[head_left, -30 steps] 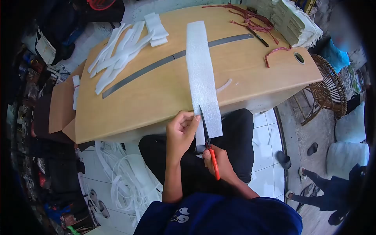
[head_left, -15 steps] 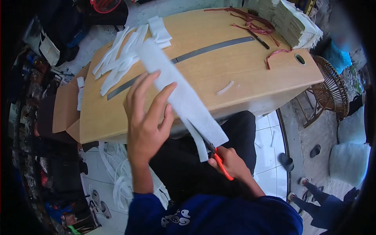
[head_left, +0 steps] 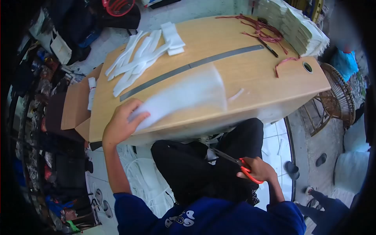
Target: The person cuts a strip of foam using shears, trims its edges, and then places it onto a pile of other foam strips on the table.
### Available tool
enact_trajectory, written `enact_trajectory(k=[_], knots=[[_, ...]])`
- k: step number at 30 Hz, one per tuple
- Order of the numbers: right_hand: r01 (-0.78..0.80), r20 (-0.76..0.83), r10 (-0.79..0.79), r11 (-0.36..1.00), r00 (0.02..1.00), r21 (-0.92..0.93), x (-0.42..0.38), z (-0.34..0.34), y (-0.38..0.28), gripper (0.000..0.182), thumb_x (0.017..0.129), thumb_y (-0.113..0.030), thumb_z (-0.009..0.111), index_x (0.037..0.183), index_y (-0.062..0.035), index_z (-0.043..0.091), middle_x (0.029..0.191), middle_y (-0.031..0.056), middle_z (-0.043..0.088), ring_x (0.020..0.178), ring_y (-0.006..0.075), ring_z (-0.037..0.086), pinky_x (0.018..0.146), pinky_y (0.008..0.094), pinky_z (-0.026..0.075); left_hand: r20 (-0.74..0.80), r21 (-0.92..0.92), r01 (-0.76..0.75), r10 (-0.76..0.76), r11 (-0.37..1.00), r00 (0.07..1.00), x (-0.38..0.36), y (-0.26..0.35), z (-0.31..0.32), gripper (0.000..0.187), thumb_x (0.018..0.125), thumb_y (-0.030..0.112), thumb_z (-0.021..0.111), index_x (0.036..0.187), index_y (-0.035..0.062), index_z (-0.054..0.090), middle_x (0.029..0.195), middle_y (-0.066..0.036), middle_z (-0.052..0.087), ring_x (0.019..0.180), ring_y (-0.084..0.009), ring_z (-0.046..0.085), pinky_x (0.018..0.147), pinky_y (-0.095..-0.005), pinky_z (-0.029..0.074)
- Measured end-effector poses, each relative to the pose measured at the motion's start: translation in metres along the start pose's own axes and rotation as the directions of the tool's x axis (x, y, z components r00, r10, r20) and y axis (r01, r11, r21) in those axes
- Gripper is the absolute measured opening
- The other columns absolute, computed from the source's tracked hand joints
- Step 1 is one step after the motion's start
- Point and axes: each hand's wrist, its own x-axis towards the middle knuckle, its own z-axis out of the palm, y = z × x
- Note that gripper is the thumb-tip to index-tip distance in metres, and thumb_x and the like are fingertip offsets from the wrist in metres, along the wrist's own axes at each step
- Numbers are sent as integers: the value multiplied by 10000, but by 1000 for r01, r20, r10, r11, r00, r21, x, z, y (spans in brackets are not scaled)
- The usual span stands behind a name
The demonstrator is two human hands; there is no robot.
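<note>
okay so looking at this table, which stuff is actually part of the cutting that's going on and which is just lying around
In use:
left hand holding the white foam sheet, blurred in motion
right hand holding the red-handled scissors below the table edge
pile of cut white strips

Lying about:
long metal ruler
red strings
stack of folded white material
wicker chair
cardboard box

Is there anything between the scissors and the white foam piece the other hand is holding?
Yes. The front edge of the wooden table lies between them. The left hand holds the blurred foam sheet above the tabletop, while the right hand holds the scissors lower, over the person's lap, apart from the foam.
</note>
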Motion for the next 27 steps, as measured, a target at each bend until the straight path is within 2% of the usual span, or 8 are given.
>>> enact_trajectory(k=[1, 3, 6, 8, 11, 14, 18, 27], knots=[[19, 8, -19, 1000, 1000, -5, -2, 3, 3, 601, 755, -566, 661, 841, 18, 547, 624, 198, 561, 630, 389, 591, 580, 414, 456, -13, 10, 13, -13, 1000, 1000, -3, -5, 6, 202, 897, 234, 563, 933, 35, 578, 887, -119, 571, 825, -199, 543, 726, -277, 416], [-16, -69, 22, 997, 997, 76, -4, 9, 5, 600, 755, -561, 662, 868, 19, 553, 627, 192, 552, 632, 382, 581, 593, 410, 456, -426, -505, -34, -215, 863, 879, -9, -16, 36, 242, 966, 275, 469, 935, 36, 485, 815, -71, 559, 784, -130, 516, 683, -239, 402], [118, -135, -89, 967, 987, 225, 4, 27, -4, 582, 771, -544, 646, 898, 16, 554, 646, 154, 547, 627, 317, 582, 593, 383, 449, -318, -780, 52, -468, 623, 825, -11, 12, 78, 230, 996, 305, 376, 996, 76, 389, 731, -54, 530, 556, -123, 555, 499, -259, 478], [293, -197, -230, 864, 953, 409, 13, 41, -13, 551, 798, -529, 616, 893, 9, 541, 670, 95, 530, 610, 221, 553, 591, 340, 443, -327, -825, -1, -476, 565, 816, -7, 24, 111, 233, 998, 314, 352, 1024, 84, 374, 732, -72, 532, 476, -139, 547, 405, -280, 475], [352, -269, -236, 749, 934, 562, 29, 64, -34, 507, 807, -494, 627, 906, -6, 526, 698, 55, 522, 614, 157, 524, 598, 304, 441, -435, -681, 23, -430, 732, 791, -3, 19, 145, 202, 983, 246, 385, 1074, 66, 383, 784, -72, 514, 715, -145, 527, 695, -283, 451], [398, -375, -190, 676, 907, 620, 39, 81, -53, 348, 812, -289, 699, 917, -34, 486, 734, -5, 533, 580, 33, 430, 535, 197, 360, -360, -804, -17, -465, 594, 809, -7, 51, 147, 192, 960, 175, 408, 1104, 52, 372, 864, -73, 498, 828, -131, 469, 787, -273, 387], [478, -550, -73, 599, 832, 643, 55, 71, -82, 199, 810, -45, 675, 895, -28, 497, 725, -23, 552, 509, -3, 343, 475, 179, 296, -367, -839, -158, -328, 520, 870, -17, 66, 172, 246, 930, 75, 444, 1141, 1, 343, 1026, -94, 466, 899, -113, 451, 805, -273, 392], [498, -643, -30, 661, 765, 562, 76, 46, -95, 158, 807, -56, 680, 875, -21, 541, 544, -77, 379, 484, -3, 320, 458, 187, 264, -193, -871, -69, -209, 486, 959, -30, 81, 169, 224, 924, 107, 538, 1086, -21, 452, 921, -70, 568, 809, -74, 521, 689, -233, 458]])
